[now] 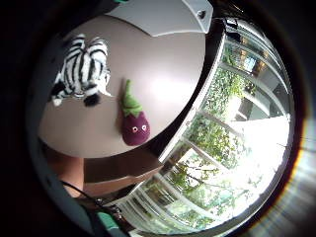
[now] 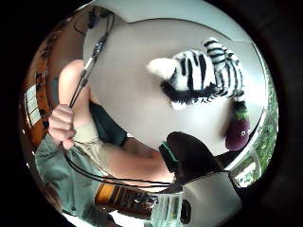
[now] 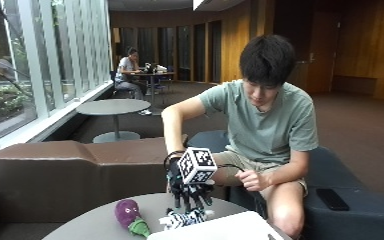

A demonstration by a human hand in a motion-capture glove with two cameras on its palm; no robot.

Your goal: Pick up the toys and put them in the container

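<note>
Outside view: aubergine toy lies on the desk; zebra toy beside it at 3 o'clock, partly hidden. Right hand hovers at zebra's 12 o'clock, fingers straight, gripping nothing. White container cut off by frame edge.

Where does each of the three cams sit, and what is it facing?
Outside view: across the table, facing the seated person; gloved right hand hangs fingers-down over the zebra toy, eggplant toy beside it, white container at the near edge.
Little-finger palm view: on the palm, looking down at zebra toy and eggplant toy on the table, windows beyond; a bare leg shows.
Thumb palm view: same palm, facing the zebra toy; a gloved finger and the bare hand show.
Shared: all three show both toys.
</note>
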